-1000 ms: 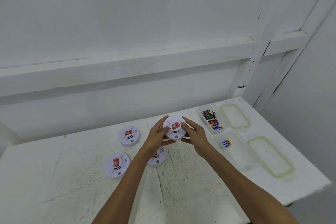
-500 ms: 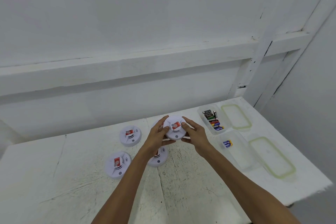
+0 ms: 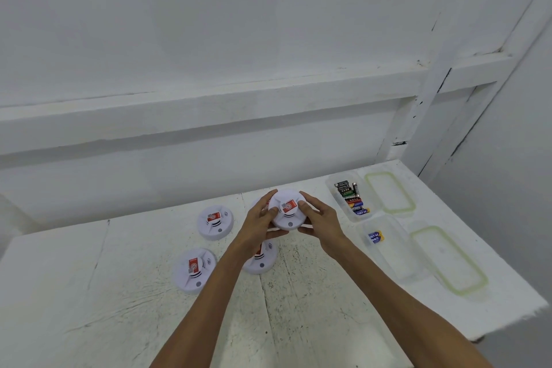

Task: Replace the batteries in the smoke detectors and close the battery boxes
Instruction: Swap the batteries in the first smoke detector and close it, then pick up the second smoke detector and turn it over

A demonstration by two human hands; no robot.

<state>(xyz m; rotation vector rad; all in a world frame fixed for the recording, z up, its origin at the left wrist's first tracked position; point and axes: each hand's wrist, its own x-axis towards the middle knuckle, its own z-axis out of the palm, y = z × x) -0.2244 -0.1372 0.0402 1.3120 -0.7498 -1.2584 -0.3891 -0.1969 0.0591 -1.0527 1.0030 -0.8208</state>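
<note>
I hold a round white smoke detector [image 3: 288, 212] with a red label above the table, my left hand [image 3: 258, 222] gripping its left side and my right hand [image 3: 321, 222] its right side. Three more white detectors lie on the table: one at the back left [image 3: 215, 222], one at the front left [image 3: 194, 270], one [image 3: 260, 261] partly hidden under my left wrist. A further one behind my left hand is mostly hidden. A clear box [image 3: 336, 188] at the right holds several batteries [image 3: 352, 199]. A nearer clear box [image 3: 394, 260] holds two blue batteries [image 3: 375, 237].
Two clear lids with green seals lie at the right, one at the back [image 3: 389, 196], one nearer [image 3: 448, 260]. The white table [image 3: 89, 293] ends at the right edge near the lids. A white wall with a ledge rises behind.
</note>
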